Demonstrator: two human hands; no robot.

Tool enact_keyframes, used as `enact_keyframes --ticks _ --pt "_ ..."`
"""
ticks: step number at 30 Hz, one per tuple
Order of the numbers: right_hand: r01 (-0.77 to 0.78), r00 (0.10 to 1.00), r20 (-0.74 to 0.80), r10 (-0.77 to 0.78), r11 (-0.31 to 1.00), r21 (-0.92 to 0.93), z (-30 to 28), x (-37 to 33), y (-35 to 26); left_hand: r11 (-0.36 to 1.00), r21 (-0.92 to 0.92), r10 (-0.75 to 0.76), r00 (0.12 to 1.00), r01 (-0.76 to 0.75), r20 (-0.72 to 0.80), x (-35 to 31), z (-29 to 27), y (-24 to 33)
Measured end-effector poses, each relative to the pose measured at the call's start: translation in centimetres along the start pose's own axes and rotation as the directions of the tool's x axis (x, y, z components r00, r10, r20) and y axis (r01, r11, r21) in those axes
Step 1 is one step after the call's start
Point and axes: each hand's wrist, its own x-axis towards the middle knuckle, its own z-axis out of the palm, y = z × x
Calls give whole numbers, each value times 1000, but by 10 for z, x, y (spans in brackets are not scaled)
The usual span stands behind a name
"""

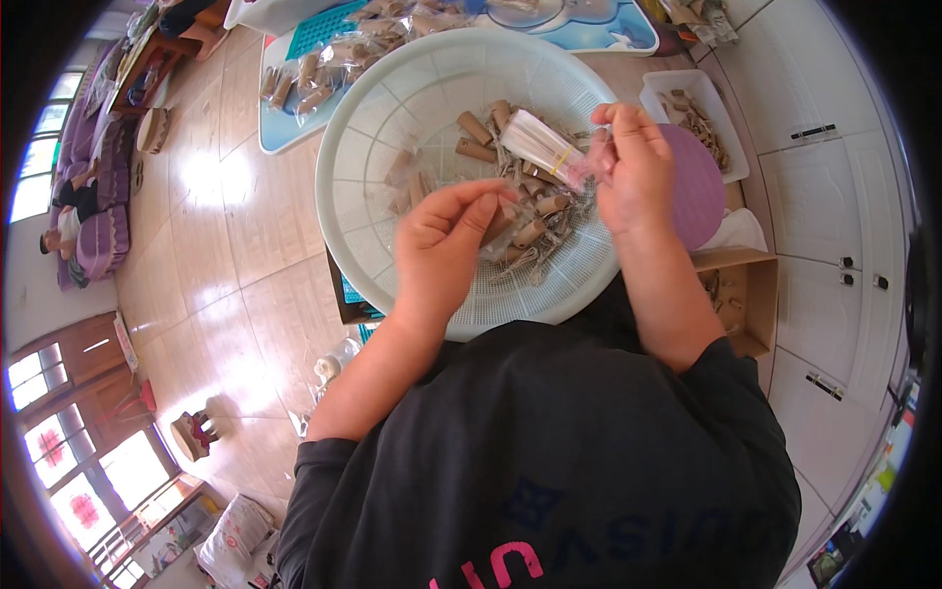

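Observation:
My left hand (442, 240) pinches a small clear plastic bag (498, 228) over the round basket, and a brown cylinder shows through the bag. To its right, my right hand (633, 172) is closed with thumb and fingertips on a piece of clear plastic film (594, 162). A bundle of white strips (538, 145) with a yellow band round it lies beside those fingers; whether they touch it I cannot tell. Under both hands, the pale green basket (339, 157) holds brown cardboard-like cylinders (530, 233), tangled light string (535, 260) and several bagged pieces.
Behind the basket, bagged cylinders (368, 49) lie on a blue tray table (273, 123). At the right are a white bin (738, 147) of brown pieces, a purple round stool top (695, 187) and a cardboard box (760, 304). White cabinets (810, 206) stand beyond.

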Motion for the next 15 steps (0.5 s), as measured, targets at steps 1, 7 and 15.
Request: enact_keyframes --ticks 1,7,15 --pt "-2 1000 0 2 1000 -2 -3 -1 0 999 8 31 999 -31 -22 2 -3 1" --pt "-90 907 351 231 923 -375 -5 -29 5 1000 -3 12 998 -13 -70 5 -9 8" --pt "68 907 389 164 852 -519 -1 -34 15 998 59 -5 999 8 -52 1 -10 6"
